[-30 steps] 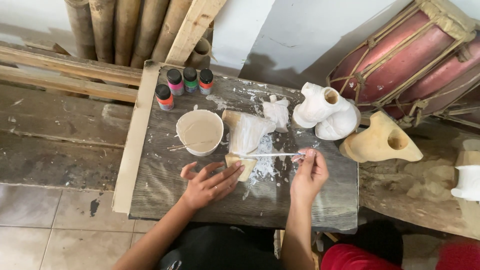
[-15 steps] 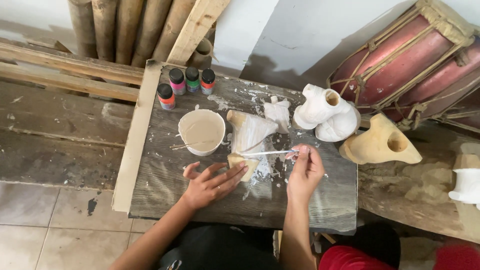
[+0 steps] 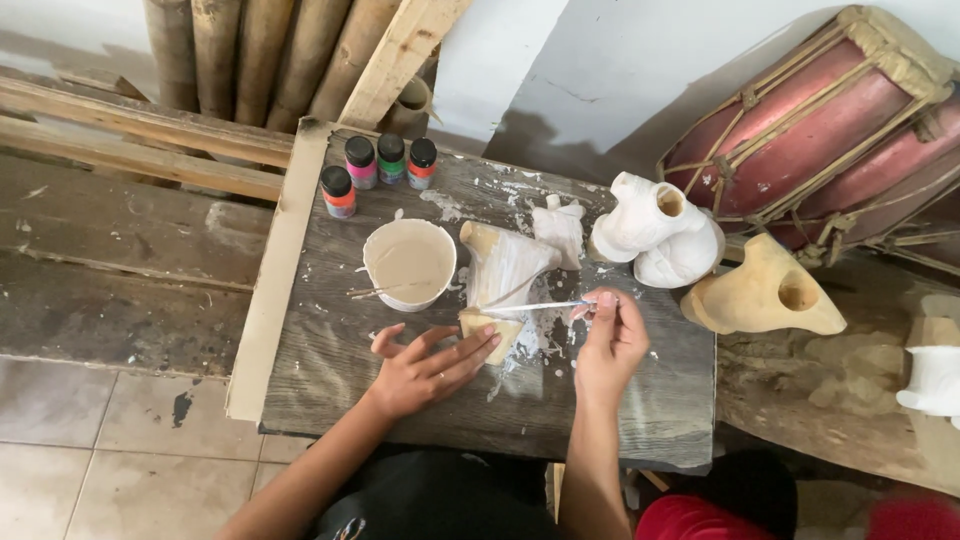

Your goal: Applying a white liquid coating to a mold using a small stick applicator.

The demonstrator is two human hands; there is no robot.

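Observation:
A wooden figure [image 3: 503, 270], partly coated white, lies on the grey board [image 3: 330, 400]. My left hand [image 3: 425, 368] rests flat on the board, its fingertips steadying the figure's bare wooden base. My right hand [image 3: 610, 345] pinches a thin paintbrush [image 3: 535, 306] whose tip touches the figure's lower part. A white bowl [image 3: 409, 262] of pale paint, with a stick lying across it, stands just left of the figure.
Several small paint bottles [image 3: 378, 165] stand at the board's far left. White-painted figures [image 3: 660, 228] and an unpainted wooden one [image 3: 762, 292] lie at the right. A red drum [image 3: 830, 130] leans behind them. Bamboo poles [image 3: 250, 50] and planks stand at the back.
The brush has shifted slightly along the figure, and my right hand moved a little with it. My left hand stays at the figure's base.

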